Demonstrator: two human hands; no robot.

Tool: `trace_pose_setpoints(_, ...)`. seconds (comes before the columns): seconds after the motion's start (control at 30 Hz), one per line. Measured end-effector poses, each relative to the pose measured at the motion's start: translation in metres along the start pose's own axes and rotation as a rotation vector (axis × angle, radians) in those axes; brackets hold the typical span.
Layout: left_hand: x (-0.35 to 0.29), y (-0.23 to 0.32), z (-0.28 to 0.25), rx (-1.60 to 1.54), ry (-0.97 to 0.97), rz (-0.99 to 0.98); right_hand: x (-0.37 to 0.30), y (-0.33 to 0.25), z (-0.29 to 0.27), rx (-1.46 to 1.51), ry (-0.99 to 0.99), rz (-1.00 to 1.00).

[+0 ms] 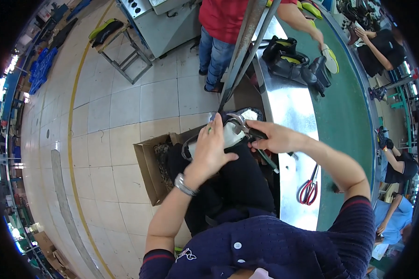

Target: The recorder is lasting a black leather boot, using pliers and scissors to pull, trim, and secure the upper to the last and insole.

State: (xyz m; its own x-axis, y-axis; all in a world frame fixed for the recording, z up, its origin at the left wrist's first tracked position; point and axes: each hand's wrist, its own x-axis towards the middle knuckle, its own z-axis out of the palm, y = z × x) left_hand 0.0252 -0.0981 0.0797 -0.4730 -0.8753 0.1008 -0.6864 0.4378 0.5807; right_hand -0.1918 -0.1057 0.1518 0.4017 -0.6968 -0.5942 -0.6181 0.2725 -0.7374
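On my lap rests a dark shoe with a pale white underside (231, 137), its toe pointing away from me. My left hand (211, 148) lies along its left side, fingers stretched out and thumb apart. My right hand (275, 138) is closed round the black handles of metal pincers (237, 122). Their jaws are at the shoe's far right edge; whether they grip material is too small to tell. Just below my right hand, a thin tool with a green handle (268, 161) slants by the bench edge. Red-handled scissors (308, 192) lie on the metal bench.
A metal bench (293, 107) and a green conveyor belt (342, 121) run along my right. Black shoes (291, 63) stand at the bench's far end. Left of my legs is an open cardboard box (146, 169). Ahead are a slanted metal post (239, 51) and a person in red (221, 18).
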Motion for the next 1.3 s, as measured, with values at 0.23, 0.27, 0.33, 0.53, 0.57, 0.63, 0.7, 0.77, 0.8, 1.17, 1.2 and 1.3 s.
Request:
trace_pose_setpoints(0.23,-0.013,0.006,0.026,0.02,0.22,0.01,-0.008,0.013,0.028,-0.208,0.183,-0.131)
trace_pose_setpoints(0.27,-0.015,0.005,0.027,0.023,0.221,0.006,-0.009,0.014,0.032,-0.208,0.179,-0.135)
trace_pose_setpoints(0.33,-0.017,0.004,0.029,0.017,0.244,0.066,-0.011,0.016,0.036,-0.348,0.228,-0.142)
trace_pose_setpoints(0.53,-0.023,-0.013,0.039,0.231,0.256,0.217,-0.017,-0.011,0.012,-0.639,0.162,-0.148)
trace_pose_setpoints(0.57,-0.022,-0.014,0.038,0.311,0.249,0.237,-0.018,-0.022,0.005,-0.76,0.085,-0.089)
trace_pose_setpoints(0.63,-0.023,-0.015,0.039,0.335,0.252,0.23,-0.016,-0.032,0.007,-0.652,0.252,-0.256)
trace_pose_setpoints(0.7,-0.022,-0.015,0.041,0.373,0.248,0.257,-0.006,-0.029,0.022,-0.387,0.552,-0.388)
trace_pose_setpoints(0.77,-0.02,-0.013,0.045,0.417,0.264,0.272,0.015,0.01,0.041,-0.497,0.56,-0.247)
trace_pose_setpoints(0.8,-0.02,-0.014,0.044,0.472,0.268,0.28,0.018,0.014,0.043,-0.728,0.432,-0.172)
trace_pose_setpoints(1.17,-0.022,-0.012,0.046,0.445,0.288,0.249,0.011,0.001,0.021,-0.553,0.452,-0.174)
trace_pose_setpoints(1.2,-0.023,-0.012,0.046,0.443,0.291,0.24,0.007,-0.004,0.019,-0.452,0.443,-0.206)
trace_pose_setpoints(1.3,-0.021,-0.008,0.046,0.404,0.314,0.241,0.019,0.017,0.032,-0.342,0.537,-0.127)
